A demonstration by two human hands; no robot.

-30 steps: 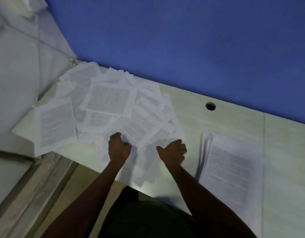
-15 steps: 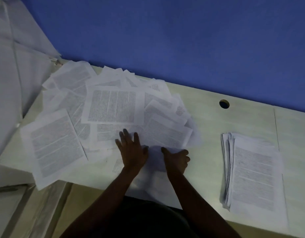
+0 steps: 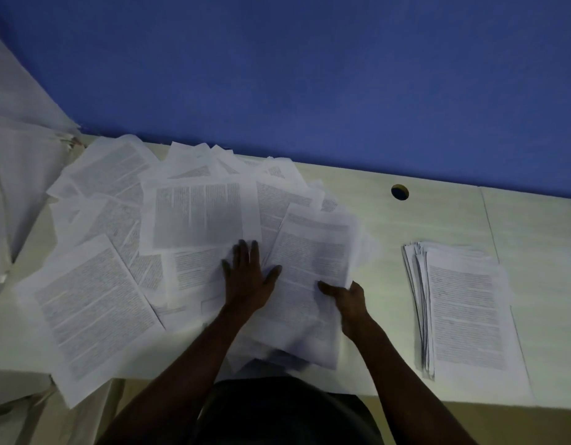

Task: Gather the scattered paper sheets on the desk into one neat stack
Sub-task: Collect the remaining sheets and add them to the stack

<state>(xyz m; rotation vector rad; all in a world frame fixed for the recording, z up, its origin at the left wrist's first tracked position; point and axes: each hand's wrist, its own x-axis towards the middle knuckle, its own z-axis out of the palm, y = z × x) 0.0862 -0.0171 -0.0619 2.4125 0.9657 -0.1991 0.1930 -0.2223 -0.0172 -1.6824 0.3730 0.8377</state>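
Under left hand point(image 3: 249, 281): loose sheets point(image 3: 200, 213), desk-center.

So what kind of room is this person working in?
Probably an office or study space. The pale desk has a round cable hole, printed paper sheets lie scattered over it beside a gathered stack, and a plain blue wall stands behind.

Dim light, blue wall point(image 3: 310, 75) behind pale wood-grain desk point(image 3: 438, 220). 1 round cable hole point(image 3: 399, 192) near desk's back edge, thin seam point(image 3: 489, 226) to its right. White sheeting point(image 3: 17, 162) at left.
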